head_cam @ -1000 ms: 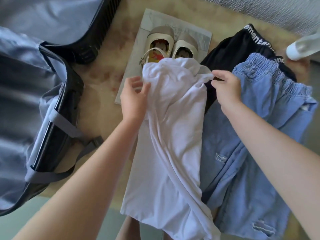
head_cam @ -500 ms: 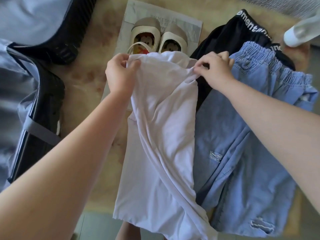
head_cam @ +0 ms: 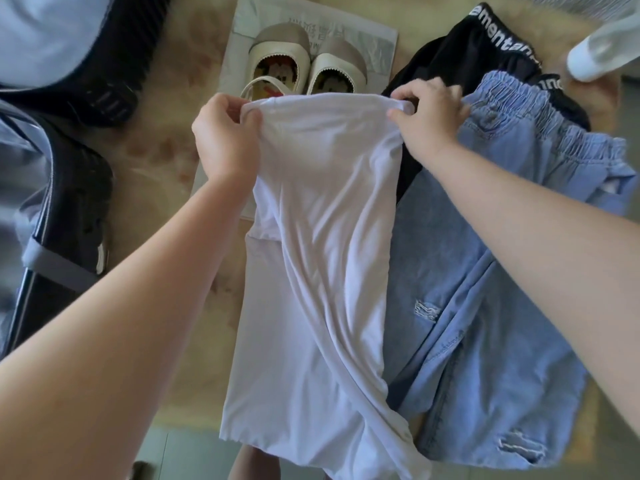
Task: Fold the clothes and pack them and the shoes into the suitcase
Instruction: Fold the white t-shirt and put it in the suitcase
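Currently both hands pinch the creased white garment taut.

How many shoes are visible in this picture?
2: one shoe and the other shoe beside it on the paper sheet, just beyond the white garment, which hides their heels.

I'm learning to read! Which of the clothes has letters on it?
The black garment, beyond the blue jeans: white letters run along its waistband. The jeans and the white shirt show none.
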Motion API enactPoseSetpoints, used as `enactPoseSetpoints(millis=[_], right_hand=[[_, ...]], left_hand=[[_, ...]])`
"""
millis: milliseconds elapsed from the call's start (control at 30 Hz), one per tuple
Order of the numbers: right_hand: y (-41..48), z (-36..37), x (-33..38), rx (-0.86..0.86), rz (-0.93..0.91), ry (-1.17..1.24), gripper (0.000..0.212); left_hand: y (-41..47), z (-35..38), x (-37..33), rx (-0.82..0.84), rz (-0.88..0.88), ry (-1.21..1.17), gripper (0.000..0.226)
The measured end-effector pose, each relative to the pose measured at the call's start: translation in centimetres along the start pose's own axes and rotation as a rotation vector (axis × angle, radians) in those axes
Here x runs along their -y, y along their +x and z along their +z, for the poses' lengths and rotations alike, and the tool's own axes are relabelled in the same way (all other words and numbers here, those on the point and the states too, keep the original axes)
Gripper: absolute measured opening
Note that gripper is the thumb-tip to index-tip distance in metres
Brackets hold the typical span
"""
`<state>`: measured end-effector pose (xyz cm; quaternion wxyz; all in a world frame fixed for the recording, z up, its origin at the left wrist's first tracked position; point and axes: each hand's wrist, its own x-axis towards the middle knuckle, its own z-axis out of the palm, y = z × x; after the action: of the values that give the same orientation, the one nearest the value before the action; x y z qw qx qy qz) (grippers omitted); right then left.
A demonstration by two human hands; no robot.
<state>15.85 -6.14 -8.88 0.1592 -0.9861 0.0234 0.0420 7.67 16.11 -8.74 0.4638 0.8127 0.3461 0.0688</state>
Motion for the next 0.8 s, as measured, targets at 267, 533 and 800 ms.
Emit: enactPoseSetpoints(millis=[267,533,800], right_hand=[[-9.7,1.1,-1.2,-0.148,-0.126,0.348,0.031],[-29.1,2.7,-2.4,0.178,-0.142,0.246,0.028],[-34.8,2.7,-2.4,0.094,-0.055,0.017,0.027]], left_hand=[[-2.6,-1.7,0.7,-0.004,0.083,0.021,0.036],[-15.8,-3.9,6.2,0.165,-0.076,-0.110,0.041],[-23.1,-5.1,9.8,0.417,-0.399,-0.152,0.015]])
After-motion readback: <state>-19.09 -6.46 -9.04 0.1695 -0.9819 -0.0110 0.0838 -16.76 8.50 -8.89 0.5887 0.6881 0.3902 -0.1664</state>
